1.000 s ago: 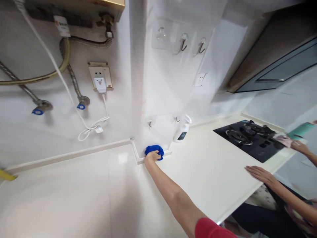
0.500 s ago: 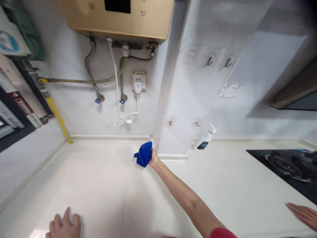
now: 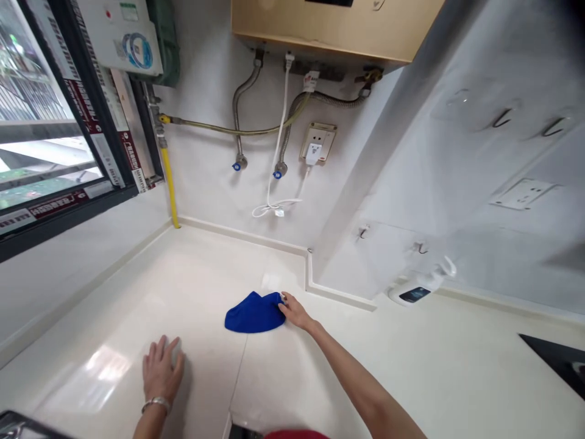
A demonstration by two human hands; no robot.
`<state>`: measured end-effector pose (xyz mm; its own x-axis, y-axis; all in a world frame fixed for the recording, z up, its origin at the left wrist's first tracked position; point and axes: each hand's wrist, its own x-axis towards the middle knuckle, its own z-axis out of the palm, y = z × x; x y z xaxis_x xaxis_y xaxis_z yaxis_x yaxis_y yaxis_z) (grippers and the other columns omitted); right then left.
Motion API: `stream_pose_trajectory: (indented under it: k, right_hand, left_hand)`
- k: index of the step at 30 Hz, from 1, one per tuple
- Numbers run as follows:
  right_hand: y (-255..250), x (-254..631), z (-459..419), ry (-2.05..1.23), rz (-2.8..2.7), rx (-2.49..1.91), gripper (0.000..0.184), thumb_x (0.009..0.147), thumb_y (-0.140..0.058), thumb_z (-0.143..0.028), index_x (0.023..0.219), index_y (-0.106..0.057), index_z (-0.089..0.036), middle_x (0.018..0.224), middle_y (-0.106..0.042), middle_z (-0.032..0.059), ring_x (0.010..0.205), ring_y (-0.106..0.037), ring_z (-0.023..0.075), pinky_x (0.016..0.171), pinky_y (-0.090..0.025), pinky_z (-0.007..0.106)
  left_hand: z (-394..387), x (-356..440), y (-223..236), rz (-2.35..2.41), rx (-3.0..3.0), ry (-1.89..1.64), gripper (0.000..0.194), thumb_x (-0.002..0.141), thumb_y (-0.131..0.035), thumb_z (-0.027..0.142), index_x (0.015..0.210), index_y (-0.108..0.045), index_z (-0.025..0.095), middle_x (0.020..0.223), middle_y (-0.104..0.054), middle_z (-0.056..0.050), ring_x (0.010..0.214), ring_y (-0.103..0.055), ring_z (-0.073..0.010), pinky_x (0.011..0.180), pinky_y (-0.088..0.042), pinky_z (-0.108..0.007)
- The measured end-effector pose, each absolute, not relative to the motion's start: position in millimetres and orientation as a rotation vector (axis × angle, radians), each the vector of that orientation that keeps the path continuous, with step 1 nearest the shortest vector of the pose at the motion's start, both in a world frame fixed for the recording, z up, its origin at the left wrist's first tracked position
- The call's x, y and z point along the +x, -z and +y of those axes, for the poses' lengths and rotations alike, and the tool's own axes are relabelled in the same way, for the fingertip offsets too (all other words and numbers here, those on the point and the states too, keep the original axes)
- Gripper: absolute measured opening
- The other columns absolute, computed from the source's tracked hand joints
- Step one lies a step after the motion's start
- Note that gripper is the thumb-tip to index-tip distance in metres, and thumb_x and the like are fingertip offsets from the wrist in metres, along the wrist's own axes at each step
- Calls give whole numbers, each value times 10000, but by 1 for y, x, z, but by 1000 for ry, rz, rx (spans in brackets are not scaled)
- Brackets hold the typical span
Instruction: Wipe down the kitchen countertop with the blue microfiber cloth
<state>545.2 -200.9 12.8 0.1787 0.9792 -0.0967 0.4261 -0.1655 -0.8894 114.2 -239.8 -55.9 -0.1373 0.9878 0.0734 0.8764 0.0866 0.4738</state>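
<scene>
A blue cloth lies spread on the pale countertop, close to the wall corner. My right hand pinches its right edge between thumb and fingers. To the left, my left hand, with a bracelet at the wrist, is over the counter with its fingers apart and nothing in them. Whether its palm touches the surface, I cannot tell.
At the right, a white spray bottle stands by the wall, with a black cooktop beyond. Above hang a gold water heater, hoses, a plugged socket and wall hooks. A yellow pipe meets the counter below the window frame.
The cloth went from bunched up in my right hand to spread on the counter. My left hand has come further into view. Another hand at the far right has left the picture.
</scene>
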Motion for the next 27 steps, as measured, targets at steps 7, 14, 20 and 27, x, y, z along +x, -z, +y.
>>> stream_pose_trajectory:
  k: [7,14,20,27]
  right_hand:
    - [20,503,-205,-923,-1348,-1802,433,693,-740,-454,1070,-710,-244,1046,-729,52,1070,-656,303,1003,-498,469]
    - [18,503,-238,-853,-1450,-1690,246,775,-665,-451,894,-762,-258,1152,-671,98,1162,-607,302,1067,-475,432]
    - [-19,515,-264,-981,-1552,-1454,465,892,-549,-499,1275,-686,-272,1434,-578,83,1387,-477,285,1206,-333,473]
    - [-83,522,-254,-928,-1581,-1277,417,954,-480,-423,1307,-662,-296,1352,-647,44,1280,-578,246,1174,-391,453]
  left_hand:
    - [-213,228,52,1596,2066,-810,598,943,-349,380,1488,-394,138,1510,-481,-159,1428,-417,-273,1199,-380,-493]
    - [-207,254,34,1495,2156,-683,530,815,-568,265,1341,-567,206,1324,-591,-153,1251,-530,-321,1085,-446,-512]
    - [-228,240,15,1475,2158,-615,118,752,-626,213,867,-611,229,1073,-646,-89,1051,-576,-277,968,-472,-456]
    - [-217,220,-31,1468,2098,-845,47,836,-521,261,870,-511,230,870,-654,0,873,-636,-185,1107,-407,-505]
